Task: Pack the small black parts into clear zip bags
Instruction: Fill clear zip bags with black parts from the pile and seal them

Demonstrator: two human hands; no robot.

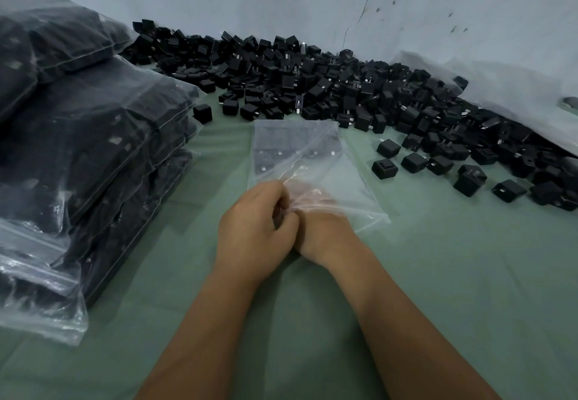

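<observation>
Head view: both hands, left hand (256, 221) and right hand (316, 208), pinch a limp, slippery clear zip bag (300, 155) at its mouth; loose black parts (328, 86) look light and rigid.

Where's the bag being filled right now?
Head view, centre: the bag lies on the green cloth just in front of the parts pile, right of the packed bags, both hands at its near edge.

Both hands (281, 221) pinch a clear zip bag (300, 161) beside loose black parts (328, 86).
</observation>
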